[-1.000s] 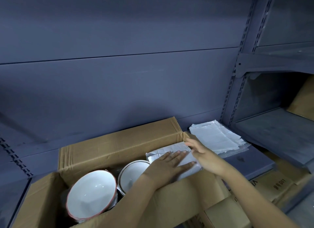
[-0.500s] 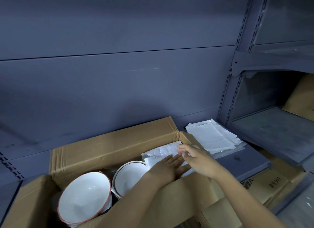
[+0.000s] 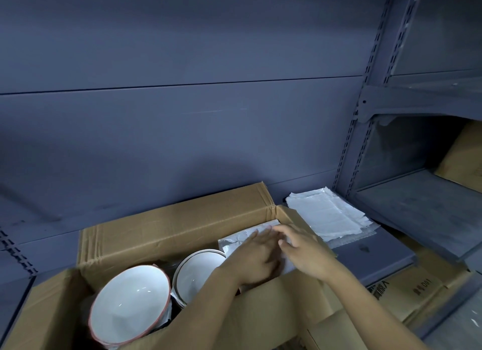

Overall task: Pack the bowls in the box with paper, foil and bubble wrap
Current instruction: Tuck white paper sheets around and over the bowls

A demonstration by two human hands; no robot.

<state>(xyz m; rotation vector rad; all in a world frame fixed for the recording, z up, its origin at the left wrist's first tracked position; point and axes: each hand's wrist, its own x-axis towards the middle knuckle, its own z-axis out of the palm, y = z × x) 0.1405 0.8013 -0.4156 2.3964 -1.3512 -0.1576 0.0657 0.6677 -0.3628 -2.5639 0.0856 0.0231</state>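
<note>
Head view: foil sheet (image 3: 235, 242) lies flat; long axis points far-right.

Your grey metal shelf (image 3: 378, 253) carries the open cardboard box (image 3: 169, 227) at lower centre of the frame and, just right of it, a stack of sheets (image 3: 324, 216), possibly foil over bubble wrap.

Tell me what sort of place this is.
Probably a stockroom or warehouse: grey metal shelving with slotted uprights, printed cardboard cartons stored low on the right, and an open cardboard box holding white bowls.
</note>
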